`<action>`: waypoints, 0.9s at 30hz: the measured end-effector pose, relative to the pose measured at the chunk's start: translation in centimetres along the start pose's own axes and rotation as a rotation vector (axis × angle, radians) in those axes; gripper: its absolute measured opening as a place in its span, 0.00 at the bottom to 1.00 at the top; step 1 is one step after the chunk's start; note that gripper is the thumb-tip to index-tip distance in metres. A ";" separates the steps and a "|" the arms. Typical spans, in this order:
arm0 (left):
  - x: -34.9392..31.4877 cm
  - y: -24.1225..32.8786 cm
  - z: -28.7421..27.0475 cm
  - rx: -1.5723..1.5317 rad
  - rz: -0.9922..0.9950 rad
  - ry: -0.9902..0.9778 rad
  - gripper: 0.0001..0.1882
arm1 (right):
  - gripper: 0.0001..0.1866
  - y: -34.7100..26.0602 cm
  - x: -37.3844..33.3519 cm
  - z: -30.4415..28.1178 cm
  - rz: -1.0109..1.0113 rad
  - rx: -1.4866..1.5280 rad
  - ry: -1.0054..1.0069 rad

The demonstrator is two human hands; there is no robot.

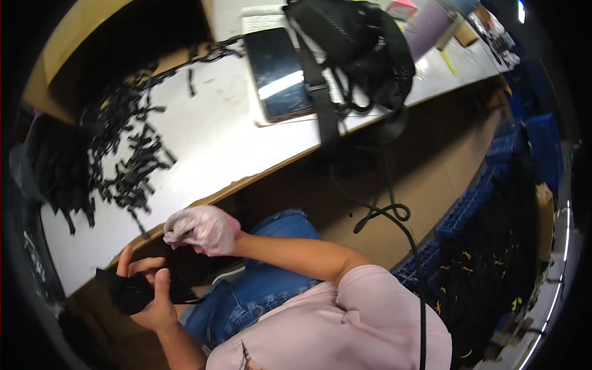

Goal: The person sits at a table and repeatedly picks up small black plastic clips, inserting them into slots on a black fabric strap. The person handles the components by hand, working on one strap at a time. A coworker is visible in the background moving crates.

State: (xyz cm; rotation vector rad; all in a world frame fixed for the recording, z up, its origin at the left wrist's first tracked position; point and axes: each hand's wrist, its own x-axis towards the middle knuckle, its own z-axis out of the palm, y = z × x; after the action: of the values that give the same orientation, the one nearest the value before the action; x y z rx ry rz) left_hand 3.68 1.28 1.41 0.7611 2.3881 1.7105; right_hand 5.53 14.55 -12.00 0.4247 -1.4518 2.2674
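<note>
My left hand [155, 302] is bare and low at the left, just off the table's front edge. Its thumb and fingers curl round a piece of black fabric [131, 293]. My right hand [203, 230] wears a pale pink-and-white glove and is beside the table edge, above and right of the left hand. Its fingers are bent in, and whatever they may grip is hidden. Many small black strap pieces [132, 166] lie heaped on the white table [216, 145], with a denser black bundle [61, 163] at the far left.
A cardboard box [38, 92] stands at the back left. On the table are a dark phone or tablet [279, 74] on papers and a black bag [357, 55] whose straps hang over the edge. A black cord [414, 246] dangles nearby. Blue crates [462, 200] with black goods line the right.
</note>
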 end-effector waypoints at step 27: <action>-0.7 -1.2 5.4 -0.145 0.023 -0.342 0.19 | 0.57 -8.9 -6.7 -2.0 -0.040 -0.662 0.157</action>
State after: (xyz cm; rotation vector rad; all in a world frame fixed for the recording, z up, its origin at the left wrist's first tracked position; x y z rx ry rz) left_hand 5.84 5.33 -1.72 0.9713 2.0143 1.5892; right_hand 15.69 18.46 -8.94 0.0640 -1.9547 1.6073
